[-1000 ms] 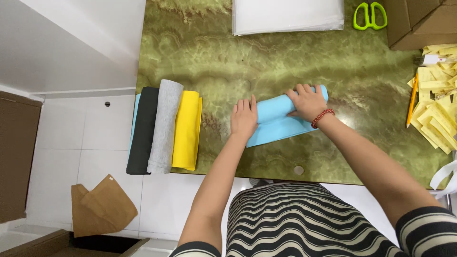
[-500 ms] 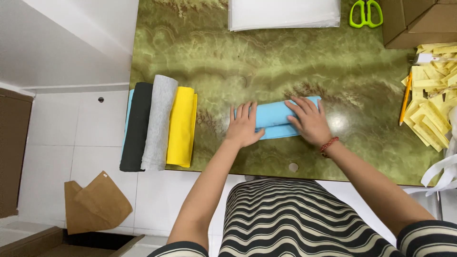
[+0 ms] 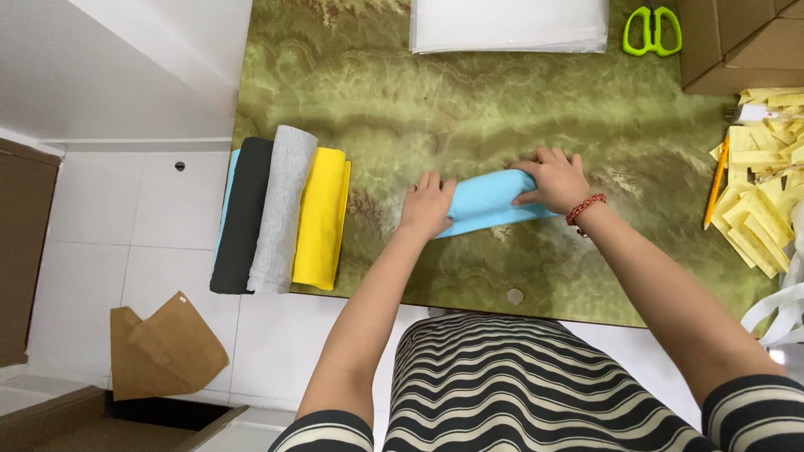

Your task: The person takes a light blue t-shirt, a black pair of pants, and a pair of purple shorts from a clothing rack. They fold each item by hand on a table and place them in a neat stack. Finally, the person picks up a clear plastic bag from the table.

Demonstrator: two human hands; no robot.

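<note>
1. Cloth rolls line the table's left edge, at nine o'clock from the hands: a black roll (image 3: 243, 218), a grey roll (image 3: 283, 209) and a yellow roll (image 3: 322, 219) lie side by side and touching, with a sliver of pale blue cloth (image 3: 228, 188) showing under the black one.

2. The left hand (image 3: 427, 205) lies flat, fingers spread and open, pressing the near-left end of the light blue cloth roll (image 3: 490, 202); half a second ago it sat a little lower and squarer to the roll.

3. The light blue cloth roll rests mid-table, now tilted, its right end swung up toward one o'clock; it looks tighter and narrower than a second ago, so the rolling seems near its finish.

4. The right hand (image 3: 554, 180), a red bead bracelet (image 3: 586, 206) at the wrist, curls over the roll's far-right end, fingers closed down on the cloth.

5. White sheets (image 3: 507, 25) lie at twelve o'clock, and green scissors (image 3: 652, 30) and a cardboard box (image 3: 737, 42) at one o'clock, all well apart from the roll.

6. An orange pencil (image 3: 716, 184) and yellow paper strips (image 3: 766, 192) crowd three o'clock. Bare green marbled table (image 3: 377, 100) lies between the hands and the finished rolls.
</note>
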